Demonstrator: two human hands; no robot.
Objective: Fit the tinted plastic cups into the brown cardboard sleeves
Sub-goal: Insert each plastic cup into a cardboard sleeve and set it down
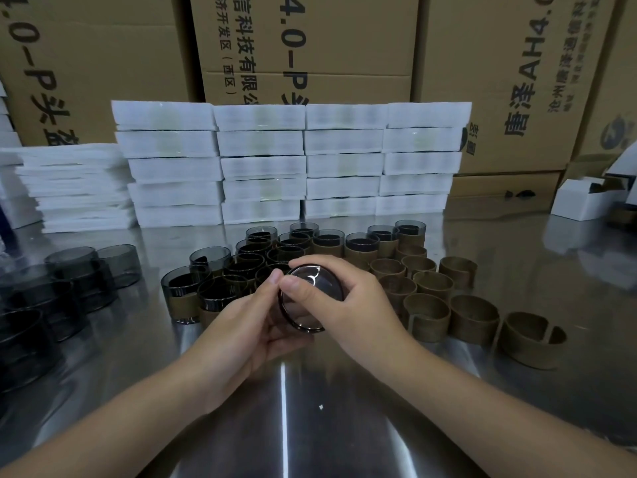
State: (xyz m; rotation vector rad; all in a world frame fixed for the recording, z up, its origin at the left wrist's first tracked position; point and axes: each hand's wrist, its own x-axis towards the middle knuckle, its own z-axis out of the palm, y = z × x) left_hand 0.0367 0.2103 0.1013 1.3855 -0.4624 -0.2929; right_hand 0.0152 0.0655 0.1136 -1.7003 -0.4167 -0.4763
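Two hands gripping one tinted cup [310,282] above steel table [310,426]: left hand [241,326] cradling underneath, right hand [348,298] curling over top. Empty brown sleeves [474,313] standing rightward; sleeved cups [327,241] clustering behind.

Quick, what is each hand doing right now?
Left hand: holding the tinted cup from underneath.
Right hand: gripping the same cup from above.

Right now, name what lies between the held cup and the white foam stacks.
Head view: between held cup and foam stacks stand rows of sleeved tinted cups, then bare steel table.
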